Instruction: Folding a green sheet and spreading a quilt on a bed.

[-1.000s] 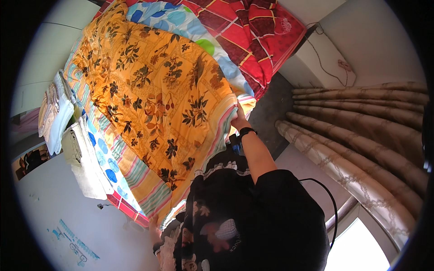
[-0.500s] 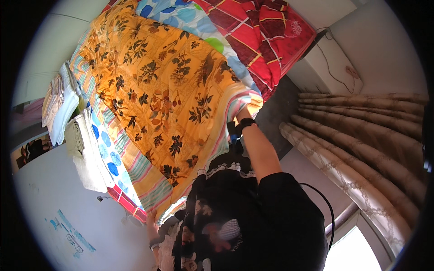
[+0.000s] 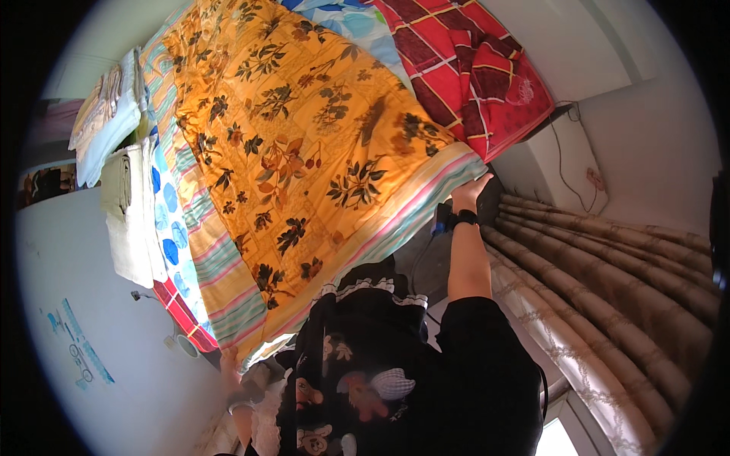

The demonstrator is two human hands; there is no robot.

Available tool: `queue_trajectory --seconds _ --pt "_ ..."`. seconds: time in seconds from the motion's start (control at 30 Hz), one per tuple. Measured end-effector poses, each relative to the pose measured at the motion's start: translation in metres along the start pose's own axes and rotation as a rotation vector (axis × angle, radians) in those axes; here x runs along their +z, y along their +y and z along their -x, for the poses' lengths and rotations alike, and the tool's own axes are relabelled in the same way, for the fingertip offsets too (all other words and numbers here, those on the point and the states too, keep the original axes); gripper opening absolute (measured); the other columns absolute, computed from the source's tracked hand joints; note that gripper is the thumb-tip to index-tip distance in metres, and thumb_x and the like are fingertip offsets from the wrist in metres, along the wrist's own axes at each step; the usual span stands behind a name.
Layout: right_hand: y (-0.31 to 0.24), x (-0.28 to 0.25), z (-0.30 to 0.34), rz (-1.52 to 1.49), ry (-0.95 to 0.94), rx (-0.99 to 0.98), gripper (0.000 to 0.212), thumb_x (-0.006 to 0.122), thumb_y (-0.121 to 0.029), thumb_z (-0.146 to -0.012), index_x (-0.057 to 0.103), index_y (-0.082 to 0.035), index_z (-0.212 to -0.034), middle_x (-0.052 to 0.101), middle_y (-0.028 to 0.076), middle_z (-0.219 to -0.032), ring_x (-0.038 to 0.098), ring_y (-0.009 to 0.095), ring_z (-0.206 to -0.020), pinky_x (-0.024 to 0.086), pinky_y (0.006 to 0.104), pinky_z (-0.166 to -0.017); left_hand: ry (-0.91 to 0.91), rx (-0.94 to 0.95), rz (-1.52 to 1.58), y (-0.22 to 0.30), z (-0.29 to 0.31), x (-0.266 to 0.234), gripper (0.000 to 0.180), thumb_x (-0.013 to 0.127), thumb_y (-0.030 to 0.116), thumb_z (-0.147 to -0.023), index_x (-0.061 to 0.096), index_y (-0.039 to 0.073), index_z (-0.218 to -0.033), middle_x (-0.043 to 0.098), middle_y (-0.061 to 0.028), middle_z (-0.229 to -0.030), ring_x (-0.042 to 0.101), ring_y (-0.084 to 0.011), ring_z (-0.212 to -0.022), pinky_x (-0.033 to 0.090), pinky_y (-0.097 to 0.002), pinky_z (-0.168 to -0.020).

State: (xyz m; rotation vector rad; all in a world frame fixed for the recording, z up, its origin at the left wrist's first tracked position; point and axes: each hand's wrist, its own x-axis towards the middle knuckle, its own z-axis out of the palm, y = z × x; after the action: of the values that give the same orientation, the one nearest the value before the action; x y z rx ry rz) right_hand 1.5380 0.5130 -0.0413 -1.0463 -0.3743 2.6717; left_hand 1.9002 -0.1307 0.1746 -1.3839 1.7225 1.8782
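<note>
An orange quilt (image 3: 251, 175) with dark leaf and berry prints and a striped border is spread over the bed, its near edge stretched between my hands. My right hand (image 3: 470, 194) is closed on the quilt's right corner, a dark band and a small blue-and-black device at that wrist. At the near left corner, my left hand (image 3: 230, 360) is closed on the striped border, its fingers partly hidden. Beneath the quilt lie a white sheet with blue spots (image 3: 171, 228) and a red checked blanket (image 3: 426, 61).
Folded white and beige cloths (image 3: 129, 228) hang along the bed's left side, with a folded pale blue cloth (image 3: 114, 137) farther back. To the right are beige curtains (image 3: 593, 281) and a cord (image 3: 559, 156) by a white cabinet. A wall (image 3: 114, 304) borders the left.
My right hand has moved outward to the right with the quilt's corner, pulling the near edge straighter and flatter. The view has shifted a little; my left hand remains at its corner.
</note>
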Motion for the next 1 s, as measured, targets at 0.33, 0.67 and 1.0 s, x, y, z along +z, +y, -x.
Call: queue_trajectory --seconds 0.33,0.67,1.0 --pt "-0.056 0.019 0.018 0.645 -0.017 -0.018 0.034 0.062 -0.010 -0.078 0.051 -0.001 -0.109 0.056 0.009 -0.103 0.055 0.024 -0.092 0.047 0.0373 -0.075 0.071 -0.012 -0.025 0.008 -0.023 0.012 0.031 0.060 0.020 -0.081 0.053 0.001 -0.104 0.059 -0.0054 -0.088 0.059 -0.0121 -0.067 0.046 -0.0202 -0.053" --pt "-0.012 -0.080 -0.002 0.796 0.316 0.076 0.036 0.066 -0.023 -0.076 0.052 -0.004 -0.103 0.051 0.010 -0.101 0.051 0.024 -0.087 0.043 0.0409 -0.071 0.145 -0.081 0.014 -0.008 -0.020 0.011 0.019 0.061 0.014 -0.080 0.055 0.003 -0.094 0.059 -0.0042 -0.079 0.056 -0.0111 -0.060 0.042 -0.0208 -0.047" --pt "0.012 -0.095 0.032 1.056 0.557 0.117 0.019 0.057 -0.015 -0.081 0.047 -0.005 -0.068 0.048 0.002 -0.059 0.047 0.016 -0.047 0.046 0.0269 -0.048 -0.014 -0.009 0.152 -0.007 0.003 0.021 0.033 0.060 0.008 -0.080 0.049 -0.002 -0.110 0.056 -0.0075 -0.104 0.053 -0.0167 -0.094 0.043 -0.0315 -0.084"
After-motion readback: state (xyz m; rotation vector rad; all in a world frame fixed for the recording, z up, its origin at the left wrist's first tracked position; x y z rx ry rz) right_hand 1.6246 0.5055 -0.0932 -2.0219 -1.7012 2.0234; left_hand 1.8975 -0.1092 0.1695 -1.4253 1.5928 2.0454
